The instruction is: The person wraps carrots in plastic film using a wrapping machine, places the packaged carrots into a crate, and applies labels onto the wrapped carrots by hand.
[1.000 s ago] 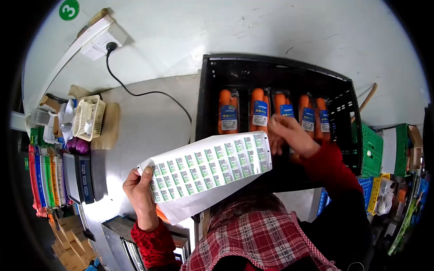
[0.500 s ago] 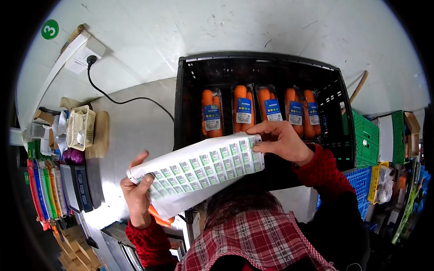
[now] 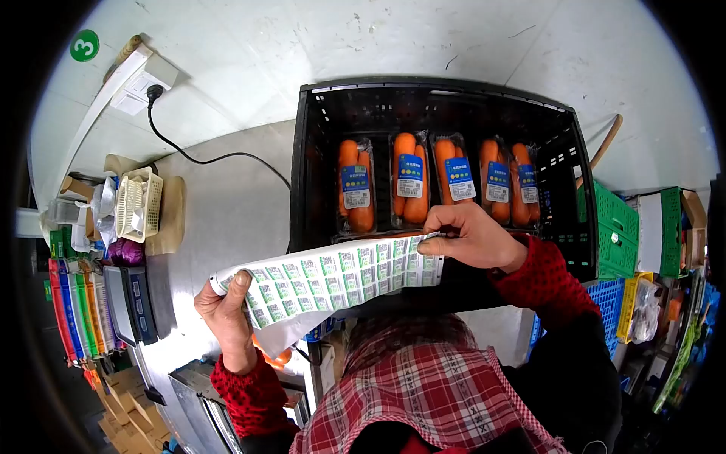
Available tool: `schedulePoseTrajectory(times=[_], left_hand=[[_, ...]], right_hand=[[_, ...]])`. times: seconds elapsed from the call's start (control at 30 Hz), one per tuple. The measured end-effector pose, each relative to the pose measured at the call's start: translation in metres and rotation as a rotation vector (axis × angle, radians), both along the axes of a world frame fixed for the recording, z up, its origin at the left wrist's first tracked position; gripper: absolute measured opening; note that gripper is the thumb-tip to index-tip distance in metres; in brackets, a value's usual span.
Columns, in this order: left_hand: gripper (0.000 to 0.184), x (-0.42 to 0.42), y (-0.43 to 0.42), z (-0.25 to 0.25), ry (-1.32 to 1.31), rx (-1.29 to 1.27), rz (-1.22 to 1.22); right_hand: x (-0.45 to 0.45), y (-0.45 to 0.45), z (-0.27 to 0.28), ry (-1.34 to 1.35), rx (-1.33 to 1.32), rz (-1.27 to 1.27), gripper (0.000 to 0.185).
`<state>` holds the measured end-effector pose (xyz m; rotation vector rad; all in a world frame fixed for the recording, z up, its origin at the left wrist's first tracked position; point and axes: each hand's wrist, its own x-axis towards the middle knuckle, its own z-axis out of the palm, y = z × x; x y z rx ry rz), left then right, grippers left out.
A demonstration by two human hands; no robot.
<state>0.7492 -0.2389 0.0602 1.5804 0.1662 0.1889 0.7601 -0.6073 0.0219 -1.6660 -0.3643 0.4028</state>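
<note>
A white sheet of green-and-white stickers stretches between my two hands, its printed rows facing up. My left hand pinches its left end, thumb on top. At the right end, my right hand grips the upper corner between thumb and fingers. Behind the sheet stands a black plastic crate. Inside it, several packs of carrots lie in a row, wrapped in clear film with blue and white labels. The sheet and my right hand overlap the crate's near part and hide some of it.
On the metal table left of the crate are a cream basket and a dark device. A black cable runs from the wall socket toward the crate. Green crates and a blue crate stand at right.
The sheet has flattened and tilted, so more sticker rows face me. My left hand has shifted slightly left, its fingers now curled behind the sheet. The right hand keeps its grip.
</note>
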Motion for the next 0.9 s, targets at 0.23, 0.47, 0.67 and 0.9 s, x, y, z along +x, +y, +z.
schedulePoseTrajectory(times=[0.23,0.47,0.67,0.9], left_hand=[[0.010,0.002,-0.009,0.004,0.032,0.080,0.015],[0.014,0.014,-0.022,0.001,0.178,0.084,0.002],[0.017,0.029,-0.017,0.007,0.230,0.113,-0.017],[0.021,0.060,-0.001,0.108,0.188,0.370,-0.258]], right_hand=[[0.011,-0.006,0.013,0.013,-0.284,0.128,0.023],[0.024,0.023,0.021,-0.457,-0.399,0.062,0.023],[0.027,0.028,0.026,-0.496,-0.439,0.033,0.020],[0.024,0.029,0.080,-0.384,-0.187,0.080,0.014]])
